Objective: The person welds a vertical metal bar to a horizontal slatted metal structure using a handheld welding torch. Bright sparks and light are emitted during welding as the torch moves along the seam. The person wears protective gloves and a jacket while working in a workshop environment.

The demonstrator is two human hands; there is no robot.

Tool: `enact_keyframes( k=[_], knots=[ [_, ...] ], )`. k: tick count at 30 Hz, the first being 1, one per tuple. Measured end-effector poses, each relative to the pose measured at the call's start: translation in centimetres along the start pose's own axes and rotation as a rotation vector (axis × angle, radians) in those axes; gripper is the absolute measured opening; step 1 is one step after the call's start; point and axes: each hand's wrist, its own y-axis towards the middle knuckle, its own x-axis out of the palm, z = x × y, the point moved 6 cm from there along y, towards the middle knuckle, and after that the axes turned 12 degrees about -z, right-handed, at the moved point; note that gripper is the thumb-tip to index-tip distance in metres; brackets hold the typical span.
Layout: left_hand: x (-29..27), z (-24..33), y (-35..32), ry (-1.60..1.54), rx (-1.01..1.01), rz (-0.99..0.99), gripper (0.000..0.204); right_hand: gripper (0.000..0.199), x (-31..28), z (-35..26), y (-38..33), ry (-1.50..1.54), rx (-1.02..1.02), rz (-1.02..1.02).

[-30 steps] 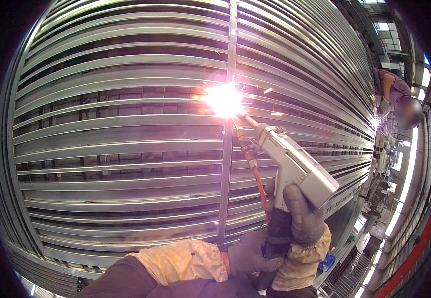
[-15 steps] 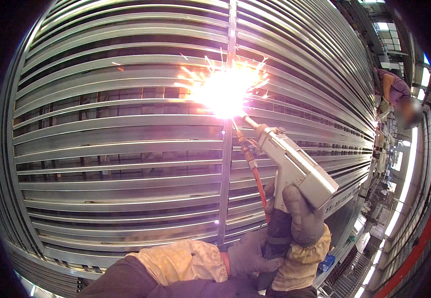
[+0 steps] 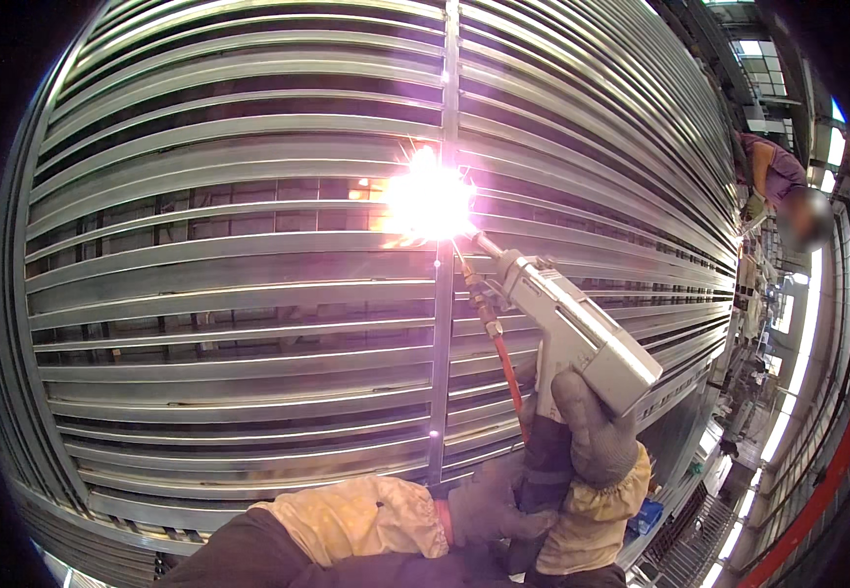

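Inspector: State of grip?
Assessor: Right hand (image 3: 597, 436) closed round the welding torch (image 3: 584, 338); left hand (image 3: 492, 505) against the lower handle (image 3: 546, 461), closure undetermined.
Inspector: Position and advice?
Assessor: Nozzle (image 3: 490, 245) at the glare (image 3: 430, 201) on the crossbar (image 3: 442, 343); brace both hands, hold angle constant, leave the red hose (image 3: 509, 377) unstrained

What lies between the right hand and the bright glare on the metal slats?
In the head view, the pale welding gun and its nozzle reach from the right hand toward the glare; a red hose runs alongside, at left.
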Motion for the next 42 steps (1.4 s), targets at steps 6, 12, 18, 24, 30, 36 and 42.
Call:
enact_keyframes(
  k=[6,12,18,24,30,36,42],
  knots=[
    [0.5,0.8,0.9,-0.160,0.085,-0.088,0.061,0.041,-0.6,-0.8,-0.6,0.190,-0.069,0.074],
    [-1.0,1.1,1.5,0.007,0.027,-0.083,0.065,0.033,-1.0,-0.6,1.5,0.093,-0.049,0.053],
    [-1.7,1.7,1.7,-0.051,-0.015,-0.047,0.070,0.035,-0.9,-0.2,2.5,0.195,-0.032,0.031],
    [-1.9,2.0,1.9,-0.071,0.011,-0.014,0.068,0.038,-1.1,0.4,2.9,0.186,-0.002,0.011],
    [-2.3,2.1,1.8,0.069,0.010,-0.011,0.068,0.039,-0.8,0.6,3.1,0.255,0.002,0.003],
    [-2.3,1.3,1.9,0.040,0.029,-0.007,0.070,0.038,-1.0,0.8,3.0,0.275,0.016,-0.008],
    [-1.8,2.8,1.8,-0.028,0.021,0.005,0.063,0.036,-1.0,0.8,3.1,0.259,0.008,-0.006]
  ],
)
